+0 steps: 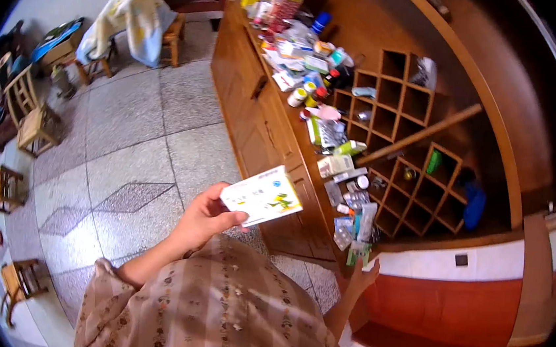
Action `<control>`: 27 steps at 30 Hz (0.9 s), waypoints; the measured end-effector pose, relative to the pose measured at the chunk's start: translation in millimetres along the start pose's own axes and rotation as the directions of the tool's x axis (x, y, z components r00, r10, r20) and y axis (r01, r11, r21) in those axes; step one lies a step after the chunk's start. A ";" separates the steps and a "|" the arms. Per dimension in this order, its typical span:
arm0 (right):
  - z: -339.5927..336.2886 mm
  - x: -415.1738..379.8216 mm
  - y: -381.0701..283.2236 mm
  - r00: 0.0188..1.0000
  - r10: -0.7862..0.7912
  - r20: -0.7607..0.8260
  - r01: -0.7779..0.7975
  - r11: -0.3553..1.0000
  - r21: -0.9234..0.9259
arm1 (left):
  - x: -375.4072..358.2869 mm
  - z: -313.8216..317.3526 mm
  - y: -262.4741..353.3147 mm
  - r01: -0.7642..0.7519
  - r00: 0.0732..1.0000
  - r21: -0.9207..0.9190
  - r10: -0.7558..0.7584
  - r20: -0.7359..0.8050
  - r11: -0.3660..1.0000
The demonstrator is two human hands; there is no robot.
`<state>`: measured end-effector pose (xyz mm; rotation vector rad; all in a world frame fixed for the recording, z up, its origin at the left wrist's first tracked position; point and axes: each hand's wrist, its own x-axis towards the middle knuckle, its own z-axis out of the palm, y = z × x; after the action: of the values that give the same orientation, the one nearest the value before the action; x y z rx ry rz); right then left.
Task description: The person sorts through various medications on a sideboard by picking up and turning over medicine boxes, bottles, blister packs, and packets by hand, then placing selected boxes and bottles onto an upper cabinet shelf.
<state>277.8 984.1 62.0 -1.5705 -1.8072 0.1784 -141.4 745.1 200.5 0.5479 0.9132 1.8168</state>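
My left hand grips a white medicine box by its left end, thumb on the printed face and fingers behind. The box has a green and yellow picture and a blue mark, and is held in front of the cabinet. At the near end of the counter, my right hand has its fingers apart, fingertips right at a small green packet. Beside that packet lie a clear blister pack and a pale tube. A cream-coloured box lies farther along the counter.
A wooden cabinet carries many bottles and boxes, including a white bottle. Behind them stands a lattice rack with a wooden stick leaning across it. Wooden chairs line the left of the tiled floor.
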 end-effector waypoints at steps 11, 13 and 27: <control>8.7 19.2 13.3 0.997 0.080 0.022 -0.082 0.969 0.233 | -10.7 -0.9 25.4 0.018 1.000 -0.045 -0.018 -0.001 0.999; 4.9 27.2 -37.8 0.993 0.089 0.077 -0.113 0.901 0.418 | -13.8 -4.6 29.1 0.035 0.999 -0.064 -0.034 0.021 0.997; -0.7 -13.5 -377.4 0.337 -0.792 0.509 -0.403 0.367 0.838 | -49.2 -16.0 38.9 -0.202 0.973 0.153 0.216 -0.079 0.967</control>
<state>-25.9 878.6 260.1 -0.0845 -1.9574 1.9887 -155.0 686.0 223.1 0.6748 1.0919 1.9904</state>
